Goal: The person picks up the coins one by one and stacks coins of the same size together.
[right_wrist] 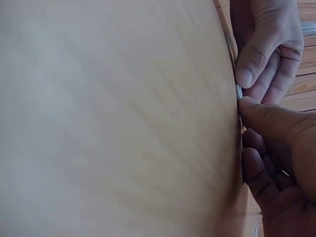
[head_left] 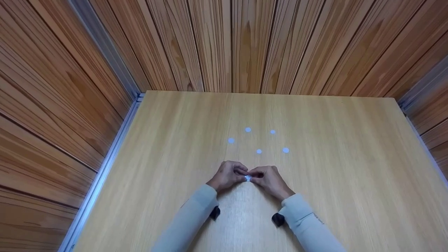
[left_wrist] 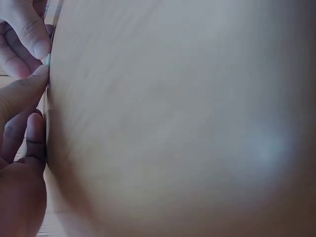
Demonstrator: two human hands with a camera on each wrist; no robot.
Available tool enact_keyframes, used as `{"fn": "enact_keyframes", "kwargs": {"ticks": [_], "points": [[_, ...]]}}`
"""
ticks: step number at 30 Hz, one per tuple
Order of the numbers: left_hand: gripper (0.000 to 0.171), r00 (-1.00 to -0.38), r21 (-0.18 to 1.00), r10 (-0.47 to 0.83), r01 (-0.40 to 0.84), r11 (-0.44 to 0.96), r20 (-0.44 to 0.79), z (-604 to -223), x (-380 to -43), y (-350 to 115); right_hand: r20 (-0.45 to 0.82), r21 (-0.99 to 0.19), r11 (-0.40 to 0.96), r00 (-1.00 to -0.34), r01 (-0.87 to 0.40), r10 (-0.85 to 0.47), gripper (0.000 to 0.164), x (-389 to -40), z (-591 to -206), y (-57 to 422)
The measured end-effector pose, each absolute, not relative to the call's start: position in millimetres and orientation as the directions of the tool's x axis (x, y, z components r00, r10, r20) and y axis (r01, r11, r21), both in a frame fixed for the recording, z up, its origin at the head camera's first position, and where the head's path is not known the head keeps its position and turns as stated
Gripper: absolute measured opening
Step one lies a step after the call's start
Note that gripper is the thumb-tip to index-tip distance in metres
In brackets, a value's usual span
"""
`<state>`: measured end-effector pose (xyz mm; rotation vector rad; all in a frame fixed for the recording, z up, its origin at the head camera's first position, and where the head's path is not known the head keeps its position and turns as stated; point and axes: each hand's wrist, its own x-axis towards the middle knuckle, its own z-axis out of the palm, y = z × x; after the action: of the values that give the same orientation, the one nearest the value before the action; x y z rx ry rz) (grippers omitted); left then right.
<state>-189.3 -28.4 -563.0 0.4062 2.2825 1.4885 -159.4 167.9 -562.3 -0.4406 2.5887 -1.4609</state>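
Observation:
Between my two hands, low over the wooden table [head_left: 168, 147], is a small thin white piece [head_left: 247, 178], much like the round discs farther back. The left hand [head_left: 229, 175] pinches its left side between thumb and fingers. On the opposite side the right hand [head_left: 268, 179] pinches it the same way, the two thumbs almost meeting. Seen edge-on in the right wrist view, a pale sliver of the piece [right_wrist: 239, 92] shows between the thumb tips. My fingers cover most of it, so I cannot tell its full shape.
Beyond the hands several small pale round discs lie flat and apart, among them a left one [head_left: 231, 140], a right one [head_left: 286, 150] and a near one [head_left: 259, 151]. Wood-plank walls [head_left: 245, 45] rise behind the table, and a metal rail [head_left: 105, 168] runs along its left edge.

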Motion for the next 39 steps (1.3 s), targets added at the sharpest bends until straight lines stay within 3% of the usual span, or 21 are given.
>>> {"fn": "enact_keyframes", "kwargs": {"ticks": [20,39], "points": [[0.016,-0.875,0.919,0.475,0.106,0.379,-0.095,-566.9,-178.8,-61.5,0.070,-0.823,0.496,-0.916,-0.276,-0.394,0.009,-150.7,-564.5,143.4],[0.021,-0.844,0.915,0.500,0.029,0.403,-0.193,-562.8,-180.1,-72.5,0.063,-0.826,0.491,-0.912,-0.275,-0.405,0.009,-142.2,-564.4,134.6]]}}
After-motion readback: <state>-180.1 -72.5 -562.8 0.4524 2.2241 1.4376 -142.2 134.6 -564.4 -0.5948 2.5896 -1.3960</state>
